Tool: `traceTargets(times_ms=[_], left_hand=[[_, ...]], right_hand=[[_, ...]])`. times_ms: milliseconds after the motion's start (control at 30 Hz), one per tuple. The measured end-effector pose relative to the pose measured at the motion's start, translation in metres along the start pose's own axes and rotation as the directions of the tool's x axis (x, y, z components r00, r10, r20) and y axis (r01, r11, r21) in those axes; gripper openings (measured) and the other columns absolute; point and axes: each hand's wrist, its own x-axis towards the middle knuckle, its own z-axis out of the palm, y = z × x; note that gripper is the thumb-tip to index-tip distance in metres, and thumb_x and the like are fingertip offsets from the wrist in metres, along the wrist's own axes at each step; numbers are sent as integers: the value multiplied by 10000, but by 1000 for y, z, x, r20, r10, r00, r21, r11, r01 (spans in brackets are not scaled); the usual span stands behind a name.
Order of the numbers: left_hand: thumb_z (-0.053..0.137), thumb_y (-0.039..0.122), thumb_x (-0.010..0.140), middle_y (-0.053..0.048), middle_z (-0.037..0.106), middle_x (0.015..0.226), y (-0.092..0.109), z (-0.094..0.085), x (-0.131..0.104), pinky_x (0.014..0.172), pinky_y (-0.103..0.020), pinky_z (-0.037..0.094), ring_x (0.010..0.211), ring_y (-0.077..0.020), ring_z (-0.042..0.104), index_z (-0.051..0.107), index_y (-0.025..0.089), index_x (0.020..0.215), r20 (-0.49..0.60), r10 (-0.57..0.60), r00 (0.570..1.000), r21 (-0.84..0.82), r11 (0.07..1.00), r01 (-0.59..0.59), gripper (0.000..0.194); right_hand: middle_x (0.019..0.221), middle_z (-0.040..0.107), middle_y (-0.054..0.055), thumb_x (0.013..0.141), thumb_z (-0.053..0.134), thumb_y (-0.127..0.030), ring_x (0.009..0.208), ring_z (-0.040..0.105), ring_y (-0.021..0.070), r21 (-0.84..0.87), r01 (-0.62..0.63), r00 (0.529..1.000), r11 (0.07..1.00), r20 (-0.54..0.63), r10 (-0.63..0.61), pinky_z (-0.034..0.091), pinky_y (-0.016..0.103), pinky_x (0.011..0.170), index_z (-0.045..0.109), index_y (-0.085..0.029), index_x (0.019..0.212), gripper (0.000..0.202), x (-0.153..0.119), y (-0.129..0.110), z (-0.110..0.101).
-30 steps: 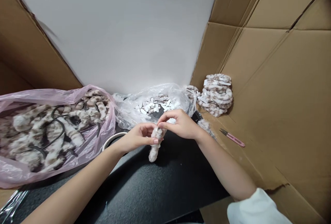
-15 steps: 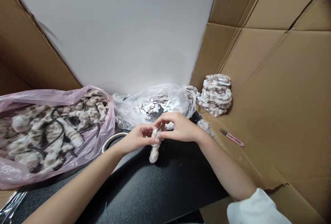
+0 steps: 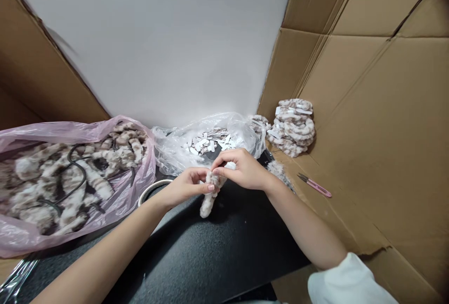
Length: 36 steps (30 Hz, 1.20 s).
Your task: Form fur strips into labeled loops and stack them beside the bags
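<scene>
right at the middle of the view, both hands meet over the dark bench [image 3: 217,248] on one fuzzy spotted piece [image 3: 209,196]. the left hand [image 3: 185,186] is closed around its upper end, thumb laid across the front and fingers curled behind, so the top of the piece sits inside that grip while the lower end hangs free below the hand, tilted down and to the left, just above the bench surface. the right hand [image 3: 243,169] comes in from the other side and pinches the same upper end with thumb and forefinger, its fingertips touching those of the left hand; what lies between those fingertips is too small to tell. a white sleeve [image 3: 347,281] shows at the right forearm's lower end.

behind the hands lies a clear plastic bag [image 3: 206,140] holding many small white tags, just beyond the right hand's knuckles. to the left a pink plastic bag [image 3: 66,182] is full of similar fuzzy spotted pieces and some dark cords. a pale round rim [image 3: 149,191] shows on the bench just left of the left wrist. to the right, on the cardboard [image 3: 368,154], stands a stack of finished fuzzy rings [image 3: 293,127], and nearer lies a pair of pink snips [image 3: 315,185], well apart from both hands.
</scene>
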Motion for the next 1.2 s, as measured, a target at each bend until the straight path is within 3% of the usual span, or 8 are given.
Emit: traceTargets(times_ms=[200,400,500,600,733,933,1067,1200], left_hand=[[801,366,714,-54,702,731,-4,0,2,714,-284,503,701,-174,650,714,134,793,-48,48,998,-87,995,-52,260],[878,428,574,-28,723,765,-3,-9,9,711,-259,513,729,-161,658,716,178,816,-422,170,891,-342,880,-330,384],[914,378,508,-8,731,841,2,-17,8,748,-256,512,781,-154,659,702,204,808,-510,211,834,-345,838,-423,406],[929,334,481,15,718,829,8,-20,4,784,-249,513,809,-145,659,695,209,778,-506,244,827,-318,839,-442,398],[943,241,452,37,711,798,16,-20,-2,806,-249,529,801,-131,670,702,215,717,-462,262,847,-340,830,-442,359],[956,189,394,30,714,722,30,-32,-9,640,-192,545,615,-89,653,732,203,683,-551,314,773,-329,770,-547,366],[961,266,378,-7,710,658,33,-40,-15,557,-197,540,532,-100,639,739,166,647,-470,284,836,-347,811,-471,363],[930,392,440,-37,712,636,33,-39,-18,573,-223,560,557,-138,669,750,150,651,-384,204,900,-365,862,-351,368]], right_hand=[[900,674,34,849,619,-198,867,618,168,33,-3,1000,999,0,4,476,325,839,665,-187,876,54,0,2,1],[1341,479,97,769,715,-365,1236,464,237,177,-230,916,957,-293,274,378,423,1036,438,-249,1306,616,3,22,20],[1274,521,111,742,736,-369,1096,572,220,540,-450,791,711,-129,598,480,383,907,406,-227,1289,655,7,27,39],[945,647,53,784,661,-221,798,650,142,801,-512,734,312,218,643,525,285,738,530,-172,1078,326,11,28,52],[720,639,1,727,613,-51,636,628,96,923,-368,762,110,232,605,530,226,658,580,-151,882,187,13,30,51],[730,666,10,684,654,-46,660,655,123,898,-417,769,141,266,581,553,243,606,564,-145,801,178,11,27,43],[741,678,8,736,647,-50,632,644,110,901,-393,776,186,216,593,543,221,578,603,-139,870,167,12,23,40],[636,611,-25,872,590,-131,600,608,87,978,-193,811,85,110,574,517,193,590,578,-156,810,68,15,21,26]])
